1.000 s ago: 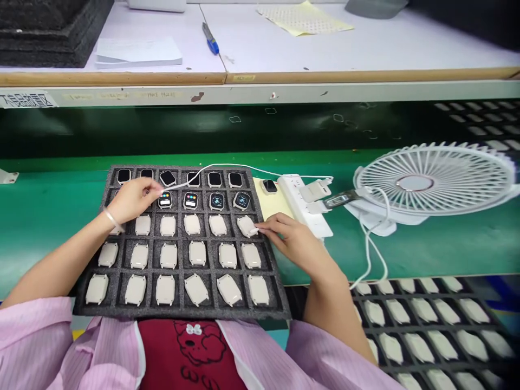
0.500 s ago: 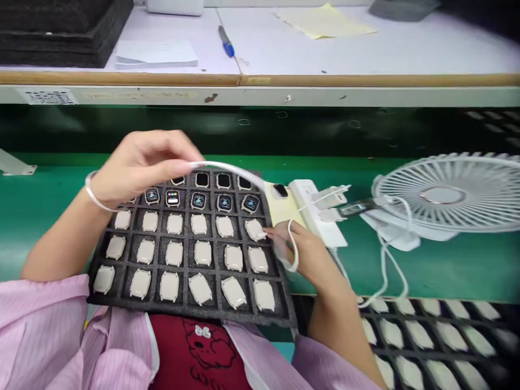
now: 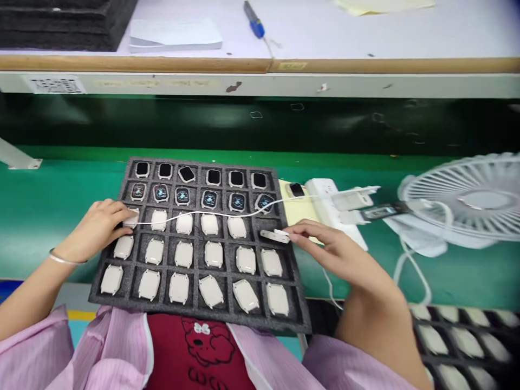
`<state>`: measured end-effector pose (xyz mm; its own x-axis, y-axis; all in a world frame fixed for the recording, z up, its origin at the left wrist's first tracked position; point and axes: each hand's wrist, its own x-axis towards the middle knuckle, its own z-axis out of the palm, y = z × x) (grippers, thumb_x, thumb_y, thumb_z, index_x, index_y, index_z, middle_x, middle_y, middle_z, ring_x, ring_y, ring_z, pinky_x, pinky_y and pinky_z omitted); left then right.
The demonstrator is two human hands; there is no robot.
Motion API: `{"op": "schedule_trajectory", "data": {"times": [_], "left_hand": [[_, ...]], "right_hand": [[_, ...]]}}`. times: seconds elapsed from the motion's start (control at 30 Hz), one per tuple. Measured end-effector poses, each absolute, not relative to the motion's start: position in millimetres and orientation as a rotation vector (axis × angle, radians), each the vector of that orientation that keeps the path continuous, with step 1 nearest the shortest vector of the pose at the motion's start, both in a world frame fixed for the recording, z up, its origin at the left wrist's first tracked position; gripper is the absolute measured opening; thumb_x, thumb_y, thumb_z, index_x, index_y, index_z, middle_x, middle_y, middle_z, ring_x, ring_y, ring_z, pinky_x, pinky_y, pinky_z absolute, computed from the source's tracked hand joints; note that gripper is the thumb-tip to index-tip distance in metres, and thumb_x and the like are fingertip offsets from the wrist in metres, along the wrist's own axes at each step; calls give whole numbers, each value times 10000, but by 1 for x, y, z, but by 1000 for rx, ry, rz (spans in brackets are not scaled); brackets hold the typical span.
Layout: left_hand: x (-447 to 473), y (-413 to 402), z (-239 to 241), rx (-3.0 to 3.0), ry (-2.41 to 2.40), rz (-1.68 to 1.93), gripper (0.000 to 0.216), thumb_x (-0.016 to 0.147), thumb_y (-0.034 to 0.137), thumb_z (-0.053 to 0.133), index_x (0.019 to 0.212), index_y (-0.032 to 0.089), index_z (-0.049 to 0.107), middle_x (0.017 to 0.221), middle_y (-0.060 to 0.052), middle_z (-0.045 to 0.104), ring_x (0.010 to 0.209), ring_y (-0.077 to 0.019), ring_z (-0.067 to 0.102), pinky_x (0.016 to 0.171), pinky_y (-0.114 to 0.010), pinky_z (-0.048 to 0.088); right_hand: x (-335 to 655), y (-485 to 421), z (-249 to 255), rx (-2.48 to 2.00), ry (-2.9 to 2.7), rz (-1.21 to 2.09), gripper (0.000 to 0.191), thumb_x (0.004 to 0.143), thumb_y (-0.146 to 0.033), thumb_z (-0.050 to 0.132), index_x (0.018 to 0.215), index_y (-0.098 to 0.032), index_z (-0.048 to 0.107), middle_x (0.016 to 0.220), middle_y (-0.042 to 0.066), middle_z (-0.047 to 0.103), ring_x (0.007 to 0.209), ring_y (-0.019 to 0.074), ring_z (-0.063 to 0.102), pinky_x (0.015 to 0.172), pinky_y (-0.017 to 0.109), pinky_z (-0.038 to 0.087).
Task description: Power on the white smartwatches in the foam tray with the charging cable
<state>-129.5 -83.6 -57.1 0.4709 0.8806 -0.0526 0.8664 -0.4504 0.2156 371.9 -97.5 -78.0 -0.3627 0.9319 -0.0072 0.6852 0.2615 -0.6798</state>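
Note:
A dark foam tray (image 3: 299,319) holds several smartwatches in rows; the back two rows lie screen up, the front three with their pale backs up. At the third row's left end, my left hand (image 3: 101,225) is closed on the end of a thin white charging cable (image 3: 219,213), against the pale watch (image 3: 131,218) there. The cable stretches right across the tray. At that row's right end, my right hand (image 3: 331,252) pinches a tilted watch (image 3: 273,235), seen edge-on, with a small white piece on top at the fingertips.
Right of the tray stand a white power strip (image 3: 325,189) with adapters and a white fan (image 3: 467,195). Another watch (image 3: 295,190) lies on yellow paper (image 3: 298,211). A second tray of watches (image 3: 455,341) sits lower right. Above, a shelf (image 3: 325,38) holds a blue-tipped tool (image 3: 254,20).
My left hand has come down with the cable from above the tray to the third row's left end. The watch at my right hand has tipped up on edge. The view has shifted.

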Motion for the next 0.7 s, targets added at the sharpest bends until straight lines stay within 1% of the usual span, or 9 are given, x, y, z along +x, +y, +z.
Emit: {"op": "schedule_trajectory", "data": {"times": [0.07, 0.1, 0.2, 0.3, 0.4, 0.5, 0.57, 0.63, 0.7], "left_hand": [[-130, -76, -55, 2620, 1466, 8, 357, 979, 434, 520, 1195, 234, 723, 1131, -148, 734, 1084, -390, 640, 914, -521, 453], [-132, -71, -54, 2639, 1415, -12, 361, 990, 441, 512, 1200, 228, 715, 1138, -149, 734, 1086, -388, 643, 920, -520, 456], [-139, -55, -52, 2596, 1308, 43, 406, 1023, 541, 480, 1145, 228, 708, 1120, -115, 752, 1056, -346, 661, 942, -485, 476], [-145, -51, -51, 2572, 1299, 95, 430, 1011, 611, 490, 1107, 256, 713, 1110, -75, 766, 1049, -323, 667, 944, -458, 485], [-143, -59, -50, 2763, 1311, 40, 428, 1052, 515, 406, 1129, 254, 736, 1152, -94, 760, 1074, -343, 667, 894, -479, 476], [-137, -65, -48, 3001, 1294, 0, 501, 1055, 379, 315, 1092, 180, 773, 1055, -141, 770, 1007, -362, 683, 792, -481, 457], [-136, -64, -48, 3037, 1267, -7, 514, 1042, 367, 320, 1090, 145, 781, 1000, -148, 773, 975, -359, 692, 800, -480, 463], [-140, -57, -47, 2917, 1319, 21, 524, 1026, 453, 362, 1140, 145, 771, 1028, -134, 778, 990, -348, 697, 878, -479, 486], [-146, -50, -47, 2653, 1469, 84, 582, 988, 596, 406, 1188, 173, 751, 1094, -104, 781, 1006, -327, 705, 921, -447, 512]], "right_hand": [[375, -91, -74, -1513, -2172, 932, 425, 1018, -597, 516, 930, -248, 742, 949, 115, 743, 853, 300, 718, 720, 400, 587], [376, -87, -75, -1533, -2186, 930, 419, 1023, -579, 506, 946, -243, 744, 967, 110, 746, 876, 296, 718, 755, 399, 586], [377, -75, -85, -1620, -2253, 758, 331, 1028, -393, 480, 1008, -215, 759, 968, 113, 733, 912, 289, 702, 836, 408, 560], [371, -71, -94, -1735, -2349, 533, 308, 989, -233, 478, 1040, -186, 778, 907, 110, 684, 867, 280, 672, 813, 399, 521], [366, -74, -93, -1734, -2426, 424, 295, 988, -184, 497, 1040, -186, 787, 898, 98, 656, 850, 260, 651, 788, 363, 478], [363, -79, -91, -1727, -2438, 371, 283, 998, -172, 507, 1010, -183, 790, 897, 97, 655, 846, 249, 648, 765, 350, 437], [362, -81, -92, -1750, -2404, 342, 277, 1001, -165, 512, 993, -183, 788, 908, 95, 668, 848, 247, 654, 765, 357, 405], [362, -83, -94, -1789, -2318, 255, 260, 1003, -165, 525, 966, -183, 781, 923, 92, 687, 859, 251, 659, 758, 362, 365], [361, -86, -93, -1804, -2190, 113, 232, 1008, -184, 545, 943, -180, 768, 937, 93, 702, 880, 261, 660, 741, 361, 327]]}}
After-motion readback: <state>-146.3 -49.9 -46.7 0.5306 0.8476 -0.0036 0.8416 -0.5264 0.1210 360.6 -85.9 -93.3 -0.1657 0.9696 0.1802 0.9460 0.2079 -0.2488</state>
